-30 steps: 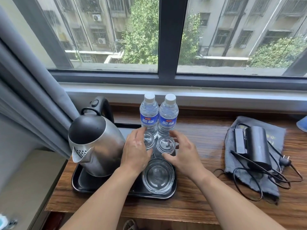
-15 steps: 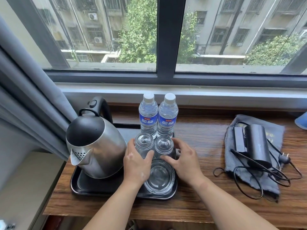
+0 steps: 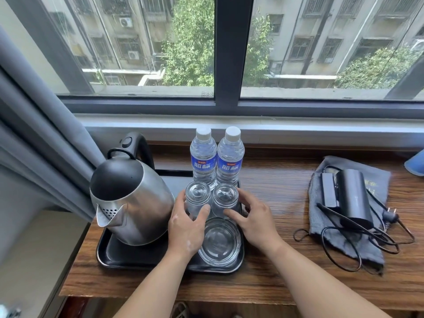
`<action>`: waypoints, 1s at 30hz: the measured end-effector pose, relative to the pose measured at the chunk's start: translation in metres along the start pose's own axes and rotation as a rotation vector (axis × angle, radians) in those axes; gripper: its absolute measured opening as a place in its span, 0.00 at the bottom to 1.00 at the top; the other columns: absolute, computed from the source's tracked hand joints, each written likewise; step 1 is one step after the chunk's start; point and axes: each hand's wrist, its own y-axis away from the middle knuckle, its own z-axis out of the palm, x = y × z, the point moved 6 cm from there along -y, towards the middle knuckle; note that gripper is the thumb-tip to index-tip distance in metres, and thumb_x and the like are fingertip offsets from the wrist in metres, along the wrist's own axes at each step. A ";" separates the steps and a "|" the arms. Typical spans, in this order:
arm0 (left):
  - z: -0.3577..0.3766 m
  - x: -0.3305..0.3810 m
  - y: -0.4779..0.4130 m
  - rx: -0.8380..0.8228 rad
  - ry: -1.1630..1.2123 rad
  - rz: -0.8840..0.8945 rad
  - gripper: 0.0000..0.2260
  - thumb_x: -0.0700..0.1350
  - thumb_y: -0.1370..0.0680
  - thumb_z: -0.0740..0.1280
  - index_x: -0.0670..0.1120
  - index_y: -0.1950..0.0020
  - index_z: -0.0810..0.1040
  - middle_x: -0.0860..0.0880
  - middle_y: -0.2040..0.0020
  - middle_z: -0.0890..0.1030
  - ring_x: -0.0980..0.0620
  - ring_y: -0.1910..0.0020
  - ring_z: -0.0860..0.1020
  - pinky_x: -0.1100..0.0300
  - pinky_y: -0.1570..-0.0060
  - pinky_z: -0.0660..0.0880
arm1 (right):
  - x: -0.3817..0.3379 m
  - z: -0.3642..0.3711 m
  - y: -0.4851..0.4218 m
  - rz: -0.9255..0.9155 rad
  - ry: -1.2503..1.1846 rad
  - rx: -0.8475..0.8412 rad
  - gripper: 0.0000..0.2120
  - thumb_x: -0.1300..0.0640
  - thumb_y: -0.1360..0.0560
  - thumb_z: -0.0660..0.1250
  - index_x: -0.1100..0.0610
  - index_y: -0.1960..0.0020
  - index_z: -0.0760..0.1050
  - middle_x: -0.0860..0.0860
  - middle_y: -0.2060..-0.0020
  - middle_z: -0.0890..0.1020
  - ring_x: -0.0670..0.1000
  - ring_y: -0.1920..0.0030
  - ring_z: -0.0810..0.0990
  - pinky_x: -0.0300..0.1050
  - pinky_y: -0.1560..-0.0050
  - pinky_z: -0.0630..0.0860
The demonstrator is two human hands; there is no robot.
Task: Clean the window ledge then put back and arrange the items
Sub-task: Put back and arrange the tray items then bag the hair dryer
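Left hand point(image 3: 185, 228) grasps the left glass tumbler point(image 3: 197, 196), right hand point(image 3: 255, 220) the right glass tumbler point(image 3: 226, 195); likely slippery, fragile: hold sidewalls between thumb and fingers.

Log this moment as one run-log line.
phase: arranging | left hand: grips left glass | right hand: grips right glass | glasses: side by side on black tray, between water bottles and glass dish | kettle: tray's left

A gray curtain point(image 3: 46, 134) is hanging at the left beside the window point(image 3: 234, 53). Outside, leafy trees point(image 3: 190, 47) are standing before apartment buildings point(image 3: 332, 31) with air conditioners point(image 3: 125, 22) on their walls.
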 end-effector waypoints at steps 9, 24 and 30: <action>-0.005 -0.007 0.009 -0.079 0.224 -0.037 0.30 0.49 0.26 0.68 0.54 0.23 0.69 0.60 0.34 0.79 0.59 0.31 0.75 0.50 0.26 0.69 | 0.006 0.001 0.002 0.022 -0.097 0.014 0.34 0.35 0.34 0.72 0.46 0.31 0.75 0.39 0.40 0.82 0.39 0.39 0.80 0.50 0.36 0.77; -0.006 -0.008 0.006 -0.158 0.204 -0.042 0.36 0.54 0.32 0.68 0.60 0.23 0.66 0.58 0.31 0.78 0.59 0.28 0.72 0.44 0.25 0.66 | 0.010 0.003 0.001 0.049 -0.088 -0.017 0.29 0.45 0.30 0.76 0.46 0.31 0.75 0.40 0.40 0.82 0.38 0.39 0.79 0.49 0.34 0.76; -0.006 -0.010 0.007 -0.188 0.234 -0.035 0.35 0.54 0.31 0.69 0.62 0.23 0.66 0.56 0.31 0.79 0.57 0.29 0.74 0.43 0.26 0.67 | 0.012 0.003 -0.001 0.054 -0.102 -0.024 0.28 0.50 0.28 0.77 0.47 0.30 0.74 0.41 0.39 0.82 0.38 0.38 0.78 0.49 0.33 0.74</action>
